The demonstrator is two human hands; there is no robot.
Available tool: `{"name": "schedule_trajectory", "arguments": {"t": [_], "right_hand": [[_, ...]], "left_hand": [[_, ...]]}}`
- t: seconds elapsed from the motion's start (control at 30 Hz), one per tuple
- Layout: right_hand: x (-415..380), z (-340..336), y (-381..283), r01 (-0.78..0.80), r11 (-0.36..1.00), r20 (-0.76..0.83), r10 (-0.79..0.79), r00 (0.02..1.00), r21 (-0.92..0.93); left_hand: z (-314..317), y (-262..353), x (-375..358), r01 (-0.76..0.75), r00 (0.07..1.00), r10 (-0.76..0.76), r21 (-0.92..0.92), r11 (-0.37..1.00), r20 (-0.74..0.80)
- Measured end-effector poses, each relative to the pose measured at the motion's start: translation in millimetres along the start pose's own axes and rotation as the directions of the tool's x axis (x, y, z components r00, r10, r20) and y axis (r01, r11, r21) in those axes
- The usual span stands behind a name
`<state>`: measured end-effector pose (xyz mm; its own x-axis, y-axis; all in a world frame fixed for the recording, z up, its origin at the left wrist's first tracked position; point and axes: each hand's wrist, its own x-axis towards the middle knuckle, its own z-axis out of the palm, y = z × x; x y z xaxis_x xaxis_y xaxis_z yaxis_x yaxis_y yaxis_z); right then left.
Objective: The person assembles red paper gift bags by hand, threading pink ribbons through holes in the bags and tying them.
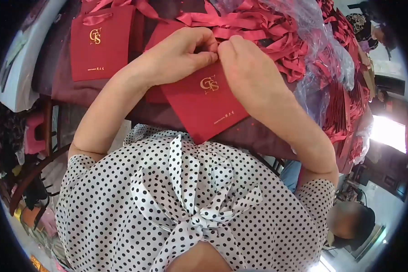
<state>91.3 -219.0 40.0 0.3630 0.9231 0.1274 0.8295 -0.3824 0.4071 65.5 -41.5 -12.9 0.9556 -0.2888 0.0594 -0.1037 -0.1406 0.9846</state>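
Note:
A red paper gift bag (pixel 204 109) with a gold monogram hangs tilted in front of me, its lower corner towards my chest. My left hand (pixel 190 50) is closed in a pinch at the bag's top edge. Beside it, my right hand (pixel 249 63) has its fingers curled down over the same edge, the two hands' fingertips nearly meeting. What exactly the fingertips pinch, bag rim or ribbon, is hidden. A second red bag (pixel 102 56) with a ribbon handle lies to the left. Part of another red bag (pixel 156 94) shows behind the held one.
Pink-red ribbons (pixel 276 38) lie heaped at the back, partly under clear plastic wrap (pixel 322 45). Stacked red bags (pixel 337 109) stand on the right. A dark red cloth (pixel 258 133) covers the table. Another person (pixel 351 222) is at the lower right.

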Motion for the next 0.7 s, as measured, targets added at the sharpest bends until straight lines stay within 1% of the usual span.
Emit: {"name": "schedule_trajectory", "arguments": {"t": [0.07,0.1,0.13,0.17,0.2,0.23,0.27,0.3,0.33,0.37,0.4,0.43,0.47,0.5,0.57,0.6,0.63,0.67,0.7], "right_hand": [[-1,4,6,-0.009,0.98,-0.072,0.023,0.997,0.199],[-1,9,11,-0.01,0.98,-0.073,0.025,0.997,0.199],[-1,17,17,-0.088,0.873,-0.066,0.136,0.989,0.479],[-1,20,20,-0.149,0.682,-0.026,0.239,0.971,0.716],[0,11,23,-0.28,0.467,0.143,0.307,0.941,0.839],[-1,4,24,-0.279,0.468,0.141,0.309,0.941,0.839],[-1,-2,25,-0.358,0.327,0.263,0.301,0.917,0.874],[-2,-5,26,-0.434,0.182,0.379,0.273,0.884,0.882],[-6,-1,25,-0.432,0.183,0.376,0.272,0.886,0.883],[-12,7,22,-0.301,0.312,0.22,0.269,0.938,0.901],[-16,12,19,-0.164,0.436,0.06,0.243,0.968,0.885],[-18,11,15,-0.133,0.462,0.019,0.244,0.97,0.877],[-19,9,13,-0.131,0.465,0.016,0.243,0.97,0.875],[-20,8,10,-0.128,0.468,0.002,0.259,0.966,0.874],[-22,6,11,-0.137,0.473,-0.012,0.298,0.954,0.87],[-23,6,13,-0.147,0.48,-0.011,0.31,0.951,0.865],[-25,7,14,-0.14,0.478,-0.026,0.325,0.945,0.867],[-27,8,14,-0.134,0.476,-0.042,0.34,0.94,0.869],[-29,8,13,-0.143,0.481,-0.04,0.351,0.936,0.865]], "left_hand": [[0,5,0,0.013,1.0,-0.013,0.016,1.0,-0.006],[0,6,-1,0.012,1.0,-0.011,0.052,0.999,-0.011],[-1,8,-3,0.012,1.0,-0.01,0.087,0.996,-0.018],[-2,12,-4,0.011,1.0,-0.009,0.091,0.996,-0.018],[-4,16,-6,-0.008,1.0,0.008,0.096,0.995,-0.009],[-6,19,-6,-0.027,1.0,0.027,0.098,0.995,-0.001],[-8,19,-6,-0.03,1.0,0.03,0.1,0.995,-0.002],[-11,19,-5,0.051,0.998,-0.05,-0.029,0.998,0.045],[-13,19,-5,0.138,0.987,-0.124,-0.153,0.979,0.101],[-13,19,-6,0.16,0.982,-0.123,-0.277,0.948,0.145],[-14,25,-7,0.213,0.968,-0.183,-0.174,0.962,0.172],[-14,29,-8,0.261,0.951,-0.244,-0.069,0.963,0.192],[-11,17,-5,0.183,0.965,-0.17,-0.045,0.982,0.199],[-11,19,-5,0.177,0.966,-0.164,-0.045,0.983,0.201],[-6,25,-3,-0.003,0.994,-0.012,0.134,0.991,0.113],[0,27,-4,-0.074,0.997,0.078,0.205,0.976,-0.012],[6,28,-4,-0.134,0.976,0.175,0.28,0.951,-0.13],[7,24,-3,-0.248,0.949,0.301,0.361,0.899,-0.098],[6,22,-3,-0.259,0.947,0.308,0.358,0.897,-0.086]]}}
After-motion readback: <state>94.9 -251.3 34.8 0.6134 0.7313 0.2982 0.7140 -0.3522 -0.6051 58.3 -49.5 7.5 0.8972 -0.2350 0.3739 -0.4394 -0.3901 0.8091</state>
